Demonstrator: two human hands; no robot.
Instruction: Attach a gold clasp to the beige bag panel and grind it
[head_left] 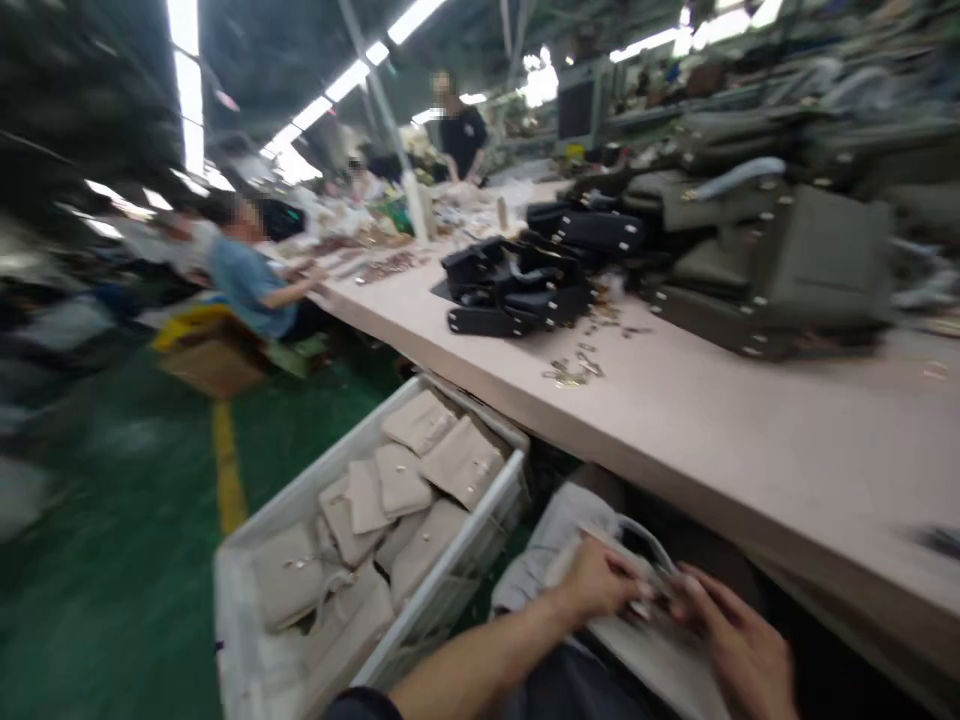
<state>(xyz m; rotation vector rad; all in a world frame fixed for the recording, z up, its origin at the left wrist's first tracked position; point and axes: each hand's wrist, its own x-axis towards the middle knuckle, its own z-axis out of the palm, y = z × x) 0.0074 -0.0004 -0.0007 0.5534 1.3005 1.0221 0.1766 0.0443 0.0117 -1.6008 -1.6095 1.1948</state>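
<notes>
A beige handbag with a curved handle lies across my lap, below the table edge. My left hand is closed on it near the handle's base, fingers pinched together. From the other side, my right hand grips the bag close by, its thumb and fingers around the handle's lower end. Something small and shiny shows between the two hands, too blurred to name. Pale grey cloth lies beside the bag.
A white crate at my left holds several beige bags. On the long table are black bags, dark olive bags and loose metal hardware. A seated person and a standing person are farther along.
</notes>
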